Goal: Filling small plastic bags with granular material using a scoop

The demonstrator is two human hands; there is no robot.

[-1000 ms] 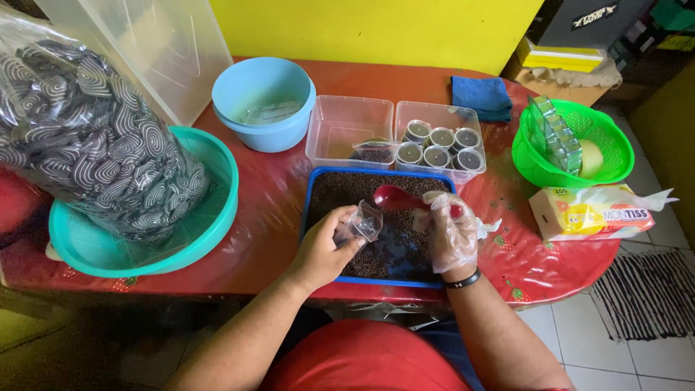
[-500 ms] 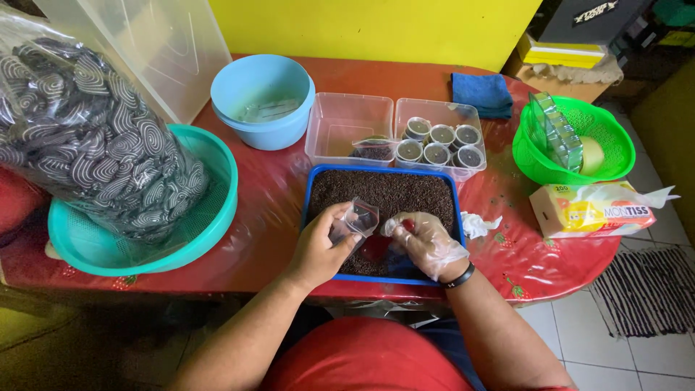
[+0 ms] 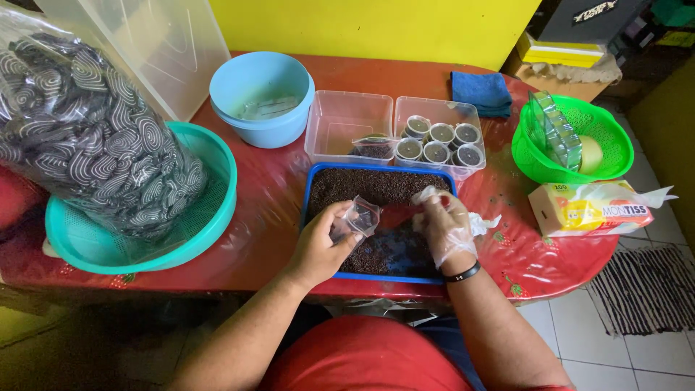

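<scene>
A blue tray [image 3: 309,190] of dark brown granules [image 3: 376,185] lies on the red table in front of me. My left hand [image 3: 322,250] is bare and holds a small clear plastic cup [image 3: 360,216] over the tray, tilted to the right. My right hand [image 3: 445,230] wears a thin clear plastic glove and grips a red scoop [image 3: 394,216], whose bowl sits right beside the cup's mouth. Both hands hover over the near half of the tray. A black band circles the right wrist.
Behind the tray stand two clear tubs [image 3: 346,123], the right one holding several small lidded cups [image 3: 438,141]. A blue bowl [image 3: 260,98], a teal basin [image 3: 206,217] with a big bag of black-and-white swirls [image 3: 87,145], a green basket [image 3: 601,156], a tissue pack [image 3: 586,210] and a blue cloth [image 3: 481,90] surround them.
My right hand dipped with the scoop toward the tray's near side, then rose to the cup's mouth. The left hand kept the cup and shifted slightly toward me.
</scene>
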